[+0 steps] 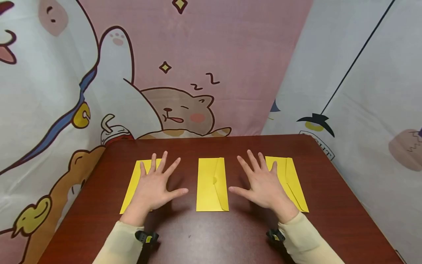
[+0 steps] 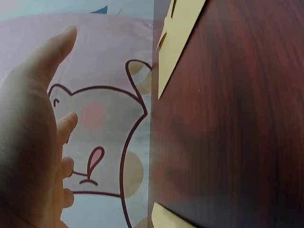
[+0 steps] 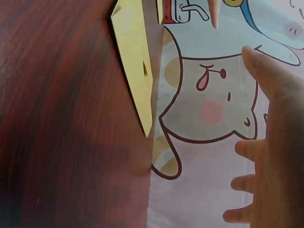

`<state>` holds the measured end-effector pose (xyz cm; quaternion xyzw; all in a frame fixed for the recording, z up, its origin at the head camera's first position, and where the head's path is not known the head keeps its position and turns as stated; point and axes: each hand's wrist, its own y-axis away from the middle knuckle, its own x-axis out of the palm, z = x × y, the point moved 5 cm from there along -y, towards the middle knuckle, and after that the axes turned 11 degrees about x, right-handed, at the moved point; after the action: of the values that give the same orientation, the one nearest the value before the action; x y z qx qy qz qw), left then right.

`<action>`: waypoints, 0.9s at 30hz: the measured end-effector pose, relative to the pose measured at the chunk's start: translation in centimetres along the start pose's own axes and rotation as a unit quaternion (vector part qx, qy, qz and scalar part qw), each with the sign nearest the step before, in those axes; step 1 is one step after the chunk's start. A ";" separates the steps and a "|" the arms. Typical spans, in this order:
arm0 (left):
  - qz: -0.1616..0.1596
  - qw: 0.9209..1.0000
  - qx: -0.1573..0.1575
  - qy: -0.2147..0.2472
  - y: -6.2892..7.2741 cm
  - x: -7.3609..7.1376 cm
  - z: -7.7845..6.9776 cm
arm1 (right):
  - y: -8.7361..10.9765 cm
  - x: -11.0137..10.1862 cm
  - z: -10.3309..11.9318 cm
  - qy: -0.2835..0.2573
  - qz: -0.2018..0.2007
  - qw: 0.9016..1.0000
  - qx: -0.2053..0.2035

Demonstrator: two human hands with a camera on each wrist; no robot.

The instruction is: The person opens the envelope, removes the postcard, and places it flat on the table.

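Pale sleeves, left hand and right hand spread wide, yellow envelope between them, outer envelopes partly behind

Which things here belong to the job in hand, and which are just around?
Likely part of it:
left envelope, near the left hand
middle envelope
right envelope, near the right hand

Probably just around:
brown table
cartoon backdrop
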<state>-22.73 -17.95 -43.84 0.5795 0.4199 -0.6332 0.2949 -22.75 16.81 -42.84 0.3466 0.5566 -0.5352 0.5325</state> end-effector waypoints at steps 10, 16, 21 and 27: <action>-0.001 1.000 -0.020 -0.003 1.3 -0.8 2.7 | -0.7 0.6 2.3 -0.016 0.000 1.000 -0.015; -0.006 0.999 -0.045 0.011 2.5 -1.4 4.6 | -1.1 1.4 5.2 -0.010 0.013 0.999 -0.038; -0.007 0.999 -0.050 0.012 3.4 -1.5 6.1 | -1.4 2.1 8.1 -0.010 0.022 0.998 -0.063; 0.014 0.998 -0.063 0.020 4.5 -1.1 7.8 | -1.4 3.0 10.9 -0.018 0.031 0.996 -0.085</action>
<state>-22.50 -27.07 -43.82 0.5778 0.4568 -0.5898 0.3312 -22.31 5.50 -43.93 0.3076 0.5794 -0.4753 0.5863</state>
